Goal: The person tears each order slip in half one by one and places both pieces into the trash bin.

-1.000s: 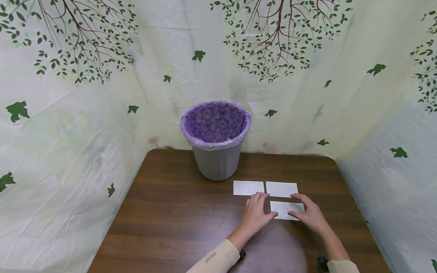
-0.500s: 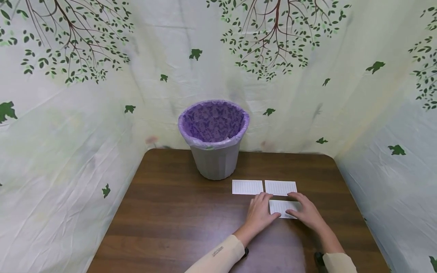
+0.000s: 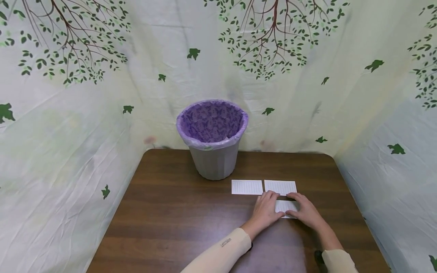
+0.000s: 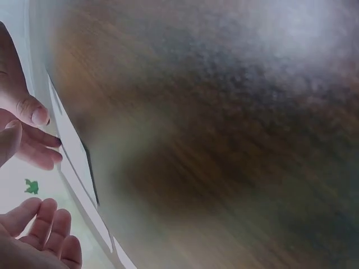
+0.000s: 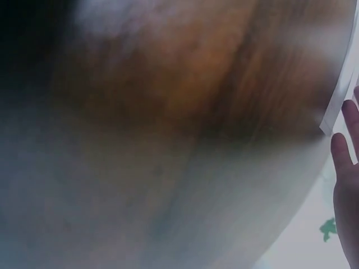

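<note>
Three white lined index cards lie on the brown table in the head view. Two are side by side at the back, a left card point(image 3: 247, 187) and a right card point(image 3: 279, 185). The third, the near card point(image 3: 284, 206), sits in front of the right one, partly covered by both hands. My left hand point(image 3: 268, 211) is over its left part, fingers loosely bent and thumb apart. Facing it from the right, my right hand point(image 3: 307, 212) has thumb and forefinger spread over the card's right end. In the left wrist view the card stays below the fingertips, between no fingers.
A grey waste bin point(image 3: 214, 163) with a purple liner point(image 3: 191, 141) stands at the back of the table point(image 3: 164, 212), left of the cards. A leaf-printed sheet point(image 3: 290, 94) hangs behind and at both sides.
My left hand has slid right across the near card towards my right hand, covering more of its left side. My right hand has shifted slightly left over the card's right end.
</note>
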A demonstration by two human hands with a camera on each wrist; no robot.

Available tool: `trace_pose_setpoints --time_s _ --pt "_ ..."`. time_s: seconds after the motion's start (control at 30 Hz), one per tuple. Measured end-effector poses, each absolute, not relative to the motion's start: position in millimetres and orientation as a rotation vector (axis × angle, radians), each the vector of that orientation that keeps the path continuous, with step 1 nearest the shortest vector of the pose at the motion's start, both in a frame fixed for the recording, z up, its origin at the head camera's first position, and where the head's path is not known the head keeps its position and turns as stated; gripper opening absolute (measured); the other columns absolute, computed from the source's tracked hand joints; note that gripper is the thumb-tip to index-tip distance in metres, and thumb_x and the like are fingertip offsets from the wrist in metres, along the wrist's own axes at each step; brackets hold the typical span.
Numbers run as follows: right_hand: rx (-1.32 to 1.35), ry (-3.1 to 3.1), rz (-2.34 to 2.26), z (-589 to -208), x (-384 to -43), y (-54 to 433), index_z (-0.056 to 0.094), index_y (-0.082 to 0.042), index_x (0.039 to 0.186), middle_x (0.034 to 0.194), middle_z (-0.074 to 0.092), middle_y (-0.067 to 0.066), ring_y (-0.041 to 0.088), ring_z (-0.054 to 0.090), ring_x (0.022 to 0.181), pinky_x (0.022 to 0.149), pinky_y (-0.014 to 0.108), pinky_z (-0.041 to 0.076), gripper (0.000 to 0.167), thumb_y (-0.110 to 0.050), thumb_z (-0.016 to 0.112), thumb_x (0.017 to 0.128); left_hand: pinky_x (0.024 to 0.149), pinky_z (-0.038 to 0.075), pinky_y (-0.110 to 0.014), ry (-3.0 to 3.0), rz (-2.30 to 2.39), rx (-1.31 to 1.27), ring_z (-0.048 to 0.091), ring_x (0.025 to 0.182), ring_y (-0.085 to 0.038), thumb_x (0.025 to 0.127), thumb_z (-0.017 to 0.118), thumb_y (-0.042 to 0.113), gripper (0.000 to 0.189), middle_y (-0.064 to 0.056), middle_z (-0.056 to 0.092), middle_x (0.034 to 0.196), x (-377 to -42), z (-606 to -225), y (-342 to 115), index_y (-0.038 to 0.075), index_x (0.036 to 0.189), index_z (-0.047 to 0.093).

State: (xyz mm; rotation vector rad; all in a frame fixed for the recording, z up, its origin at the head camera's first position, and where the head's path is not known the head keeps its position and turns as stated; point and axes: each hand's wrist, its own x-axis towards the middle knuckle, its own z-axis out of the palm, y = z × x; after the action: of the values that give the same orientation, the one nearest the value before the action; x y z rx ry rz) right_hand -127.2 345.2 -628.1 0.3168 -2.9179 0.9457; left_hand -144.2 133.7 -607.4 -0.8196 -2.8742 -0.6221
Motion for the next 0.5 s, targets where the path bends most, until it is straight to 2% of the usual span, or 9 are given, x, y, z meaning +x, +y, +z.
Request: trace_pose_setpoints --time_s 0.3,0.5 --pt "0.397 -2.864 0.86 -629.6 -124.5 343.2 0.069 0.003 0.129 0.131 0.07 0.023 0.047 0.061 0.125 0.104 0.065 0.048 0.062 -0.018 0.094 0.076 0.09 0.043 -0.023 -2.902 -0.538 -0.834 0.059 0.114 -0.012 0.083 0.088 0.05 0.059 0.007 0.066 0.122 -141.3 -613.0 141.0 0.02 0.131 0.07" --pt "0.413 -2.875 0.796 -631.9 -120.7 341.6 0.069 0.002 0.129 0.13 0.07 0.021 0.045 0.061 0.124 0.103 0.062 0.05 0.062 -0.019 0.094 0.076 0.086 0.041 -0.021 -2.905 -0.459 -0.871 0.058 0.116 -0.01 0.079 0.091 0.048 0.066 0.009 0.067 0.127 -137.1 -617.8 140.1 0.02 0.135 0.069"
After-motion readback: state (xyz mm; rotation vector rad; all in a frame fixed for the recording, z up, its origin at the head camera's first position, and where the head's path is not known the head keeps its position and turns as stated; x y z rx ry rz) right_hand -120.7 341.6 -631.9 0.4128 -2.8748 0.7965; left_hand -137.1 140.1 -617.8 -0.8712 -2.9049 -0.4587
